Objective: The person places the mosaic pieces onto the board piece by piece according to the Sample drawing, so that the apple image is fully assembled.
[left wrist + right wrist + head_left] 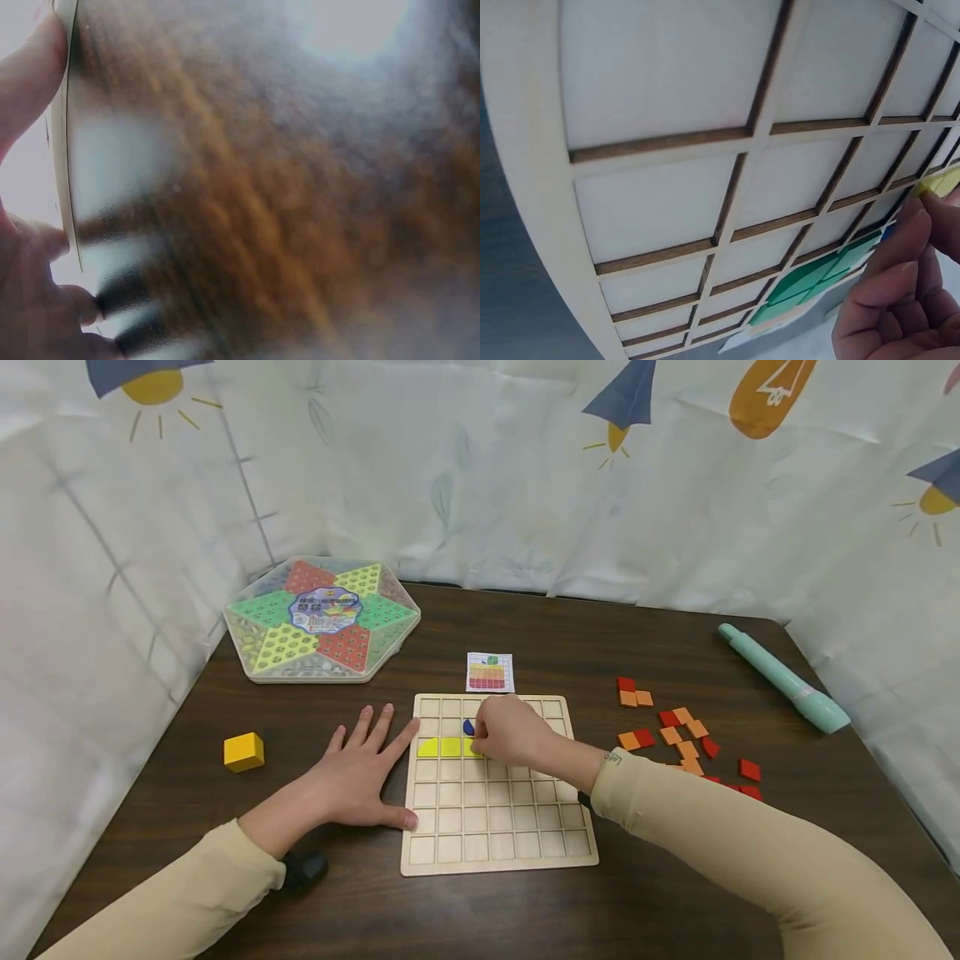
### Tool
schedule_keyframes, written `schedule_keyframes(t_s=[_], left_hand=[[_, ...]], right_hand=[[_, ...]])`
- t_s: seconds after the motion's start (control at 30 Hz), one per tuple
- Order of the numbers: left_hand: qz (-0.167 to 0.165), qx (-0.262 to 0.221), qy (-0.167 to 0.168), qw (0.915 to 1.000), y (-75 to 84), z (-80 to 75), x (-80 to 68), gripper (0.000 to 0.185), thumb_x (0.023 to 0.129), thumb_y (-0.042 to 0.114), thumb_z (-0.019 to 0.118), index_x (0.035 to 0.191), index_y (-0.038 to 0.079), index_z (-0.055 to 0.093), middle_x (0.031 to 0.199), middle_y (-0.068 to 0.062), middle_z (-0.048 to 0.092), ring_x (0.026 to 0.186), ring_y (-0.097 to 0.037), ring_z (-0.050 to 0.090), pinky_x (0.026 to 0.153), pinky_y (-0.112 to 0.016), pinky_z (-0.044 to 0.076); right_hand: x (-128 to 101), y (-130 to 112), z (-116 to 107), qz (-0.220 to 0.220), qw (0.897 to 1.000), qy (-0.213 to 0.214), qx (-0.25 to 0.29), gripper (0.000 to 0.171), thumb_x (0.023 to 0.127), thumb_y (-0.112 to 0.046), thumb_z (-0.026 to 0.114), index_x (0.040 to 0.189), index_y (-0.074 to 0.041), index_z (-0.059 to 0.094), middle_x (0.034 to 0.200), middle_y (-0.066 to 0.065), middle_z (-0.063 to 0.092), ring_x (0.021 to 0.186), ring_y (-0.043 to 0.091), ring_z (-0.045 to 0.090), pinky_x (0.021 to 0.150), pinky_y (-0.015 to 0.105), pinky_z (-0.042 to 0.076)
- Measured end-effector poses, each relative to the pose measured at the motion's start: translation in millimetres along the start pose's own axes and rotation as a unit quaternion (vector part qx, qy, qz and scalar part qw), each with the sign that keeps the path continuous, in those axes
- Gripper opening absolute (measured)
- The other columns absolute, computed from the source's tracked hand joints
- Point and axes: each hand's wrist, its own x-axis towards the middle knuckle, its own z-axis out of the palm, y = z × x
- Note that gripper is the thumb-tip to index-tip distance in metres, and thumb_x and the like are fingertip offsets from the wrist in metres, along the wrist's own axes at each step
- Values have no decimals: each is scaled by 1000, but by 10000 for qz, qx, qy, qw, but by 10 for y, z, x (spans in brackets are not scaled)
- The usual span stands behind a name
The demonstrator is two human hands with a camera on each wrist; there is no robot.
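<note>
A pale wooden grid board (501,867) lies on the dark table. My left hand (356,781) is spread flat at its left side, thumb and index fingertip touching the edge. Over the upper middle of the board, my right hand (513,731) pinches a yellow tile (939,182) at a grid cell, its fingertips covering part of it. Left of that, a yellow square (451,747) and a yellow piece with a rounded corner (427,747) sit in the same row. A dark blue piece (468,727) lies one row above. Green pieces (802,281) show in the right wrist view.
Beyond the board lies a small printed pattern card (490,672). Loose orange tiles (670,736) and red tiles (749,769) are scattered at right, near a mint-green tube-shaped object (783,677). A hexagonal game box (322,620) and a yellow block (243,752) stand at left.
</note>
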Motion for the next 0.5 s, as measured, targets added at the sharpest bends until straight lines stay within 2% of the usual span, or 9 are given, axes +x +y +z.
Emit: schedule_keyframes(t_s=[0.13, 0.3, 0.5], left_hand=[[6, -2, 18, 10000, -1, 3, -3, 127, 72, 74, 77, 165, 13, 16, 170, -29, 4, 155, -56, 1, 115, -79, 11], [14, 22, 23, 10000, -6, 17, 0, 127, 72, 75, 77, 166, 13, 16, 170, -29, 4, 155, -56, 2, 115, -79, 12], [55, 24, 39, 10000, -12, 21, 1, 127, 73, 74, 77, 166, 13, 16, 170, -29, 3, 155, -56, 1, 115, -79, 11]], right_hand=[[-12, -6, 4, -3, 10000, 30, -8, 18, 91, -17, 78, 74, -10, 76, 67, -2, 69, 62, 12, 57, 60, 24, 46], [-59, 44, -47, -89, 9995, 120, 283, 16, 92, -15, 76, 76, -10, 76, 67, -3, 68, 60, 11, 55, 60, 23, 45], [-209, 261, -224, -5, 9969, 129, 774, 12, 96, -17, 72, 88, -11, 77, 78, -2, 71, 66, 11, 58, 65, 26, 49]])
